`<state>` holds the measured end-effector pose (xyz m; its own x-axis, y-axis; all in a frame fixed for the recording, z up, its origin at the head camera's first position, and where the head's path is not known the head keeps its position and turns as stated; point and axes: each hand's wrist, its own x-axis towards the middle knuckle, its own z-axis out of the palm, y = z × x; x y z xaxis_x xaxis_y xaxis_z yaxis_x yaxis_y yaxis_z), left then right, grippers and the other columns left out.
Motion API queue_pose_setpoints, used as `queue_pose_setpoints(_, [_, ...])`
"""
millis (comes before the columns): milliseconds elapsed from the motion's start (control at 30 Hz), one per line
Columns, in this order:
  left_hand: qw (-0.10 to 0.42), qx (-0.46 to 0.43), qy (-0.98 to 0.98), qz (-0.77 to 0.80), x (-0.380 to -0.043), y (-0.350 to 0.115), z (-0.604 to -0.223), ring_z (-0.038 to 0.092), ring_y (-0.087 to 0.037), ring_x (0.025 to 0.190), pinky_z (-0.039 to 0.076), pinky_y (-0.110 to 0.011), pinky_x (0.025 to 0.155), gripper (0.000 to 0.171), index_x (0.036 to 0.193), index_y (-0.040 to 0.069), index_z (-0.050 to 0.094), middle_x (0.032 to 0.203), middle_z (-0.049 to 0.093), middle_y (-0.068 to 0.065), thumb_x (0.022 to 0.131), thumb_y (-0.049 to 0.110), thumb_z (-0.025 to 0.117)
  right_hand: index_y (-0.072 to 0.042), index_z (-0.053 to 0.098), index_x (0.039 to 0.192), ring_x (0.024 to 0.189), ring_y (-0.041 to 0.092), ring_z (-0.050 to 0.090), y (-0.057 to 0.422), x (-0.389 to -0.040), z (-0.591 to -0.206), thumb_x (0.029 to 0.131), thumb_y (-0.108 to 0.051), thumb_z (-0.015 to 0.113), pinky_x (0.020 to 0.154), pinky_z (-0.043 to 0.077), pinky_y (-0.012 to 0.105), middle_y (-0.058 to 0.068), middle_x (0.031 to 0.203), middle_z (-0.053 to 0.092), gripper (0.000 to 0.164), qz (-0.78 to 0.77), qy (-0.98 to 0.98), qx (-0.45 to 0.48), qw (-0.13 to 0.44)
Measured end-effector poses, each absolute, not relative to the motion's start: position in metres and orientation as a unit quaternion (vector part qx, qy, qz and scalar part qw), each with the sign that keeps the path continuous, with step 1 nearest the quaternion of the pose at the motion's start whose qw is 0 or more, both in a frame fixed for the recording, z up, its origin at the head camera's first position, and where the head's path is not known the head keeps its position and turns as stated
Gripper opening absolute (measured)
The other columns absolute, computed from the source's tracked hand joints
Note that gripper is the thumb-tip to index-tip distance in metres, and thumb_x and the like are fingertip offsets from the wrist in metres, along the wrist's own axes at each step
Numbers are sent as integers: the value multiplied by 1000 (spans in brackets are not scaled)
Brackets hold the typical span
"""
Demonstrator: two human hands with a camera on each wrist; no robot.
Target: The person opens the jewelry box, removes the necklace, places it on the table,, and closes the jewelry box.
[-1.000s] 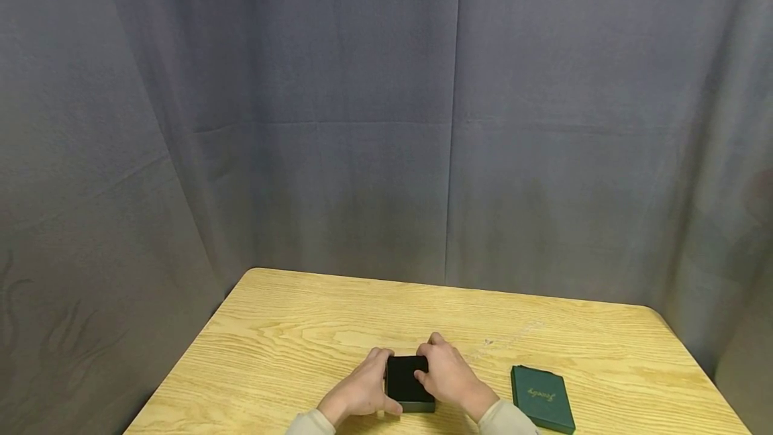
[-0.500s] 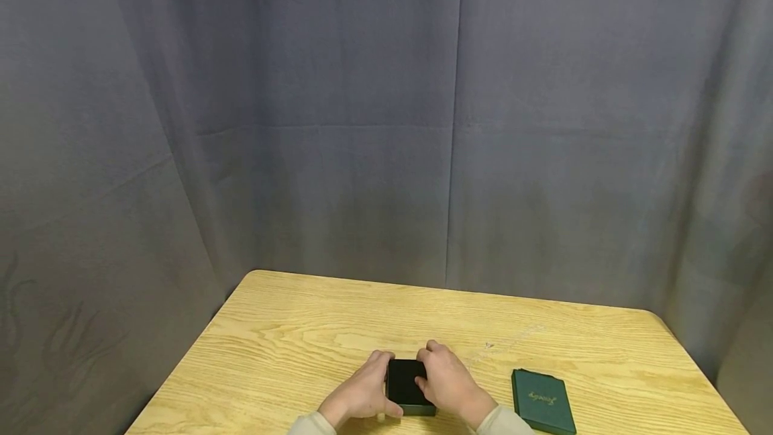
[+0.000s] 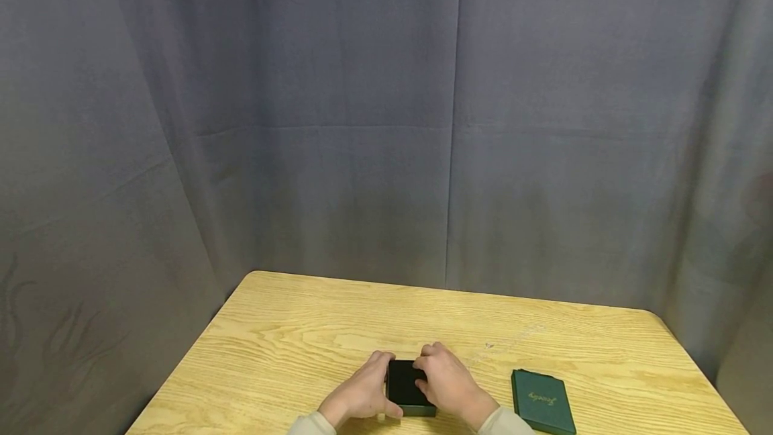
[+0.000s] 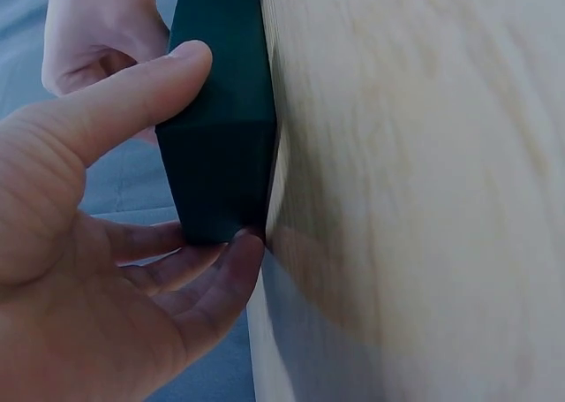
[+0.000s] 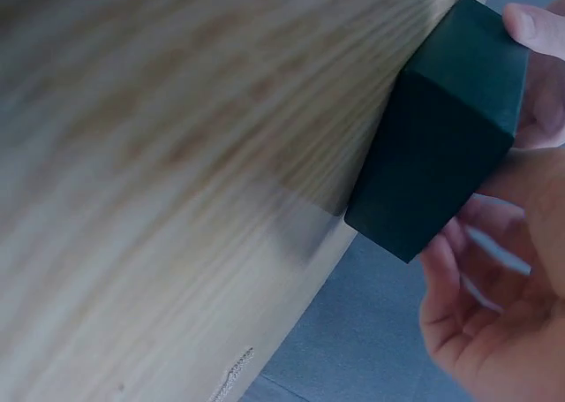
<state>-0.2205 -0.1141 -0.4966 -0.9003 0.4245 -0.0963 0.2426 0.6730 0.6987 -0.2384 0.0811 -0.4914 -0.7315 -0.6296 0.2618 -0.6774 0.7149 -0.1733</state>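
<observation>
A small dark green jewelry box (image 4: 216, 159), its lid off, rests on the table in front of me. The box has a black padded insert (image 3: 402, 384) filling its top. My left hand (image 3: 364, 388) grips the box from the left, thumb on the near wall and fingers at the far side. My right hand (image 3: 449, 384) is at the right side, with curled fingers at the far right corner and the thumb over the black insert. In the right wrist view, its fingers (image 5: 441, 278) bend around the far end of the box; their tips are partly hidden.
A green lid (image 3: 543, 401) with gold "Jewelry" lettering lies to the right. Behind the right hand, a thin silver necklace (image 3: 489, 346) with a small pendant stretches across the wooden table (image 3: 314, 314). Grey curtains (image 3: 362, 153) hang around the table's back and sides.
The right hand's fingertips have shifted slightly left over the insert's far edge. The left hand keeps its grip, and the box, lid and necklace stay in place.
</observation>
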Motion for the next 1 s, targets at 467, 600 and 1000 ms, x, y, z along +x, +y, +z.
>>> queue_pose_setpoints(467, [136,184,893,389,-222,-116,-500,50,-15,87,45,-33,78,91,138,-2,36,124,42,-8,67,22,87,-10,73,102,85,11,55,84,-237,-493,84,-10,71,73,50,23,-4,93,58,18,114,-909,400,31])
queue_pose_setpoints(600, [146,183,888,396,-222,-117,-501,48,-15,85,44,-34,77,93,141,-1,33,125,40,-8,68,21,87,-10,73,103,84,10,54,85,-237,-494,84,-11,72,73,50,23,-4,93,58,19,109,-907,406,30])
queue_pose_setpoints(1000, [181,164,854,459,-225,-122,-507,45,-18,82,40,-30,67,95,143,-1,29,120,39,-5,69,15,86,-10,69,109,91,11,55,89,-239,-488,88,-17,68,76,50,25,-3,99,58,22,165,-903,396,-30])
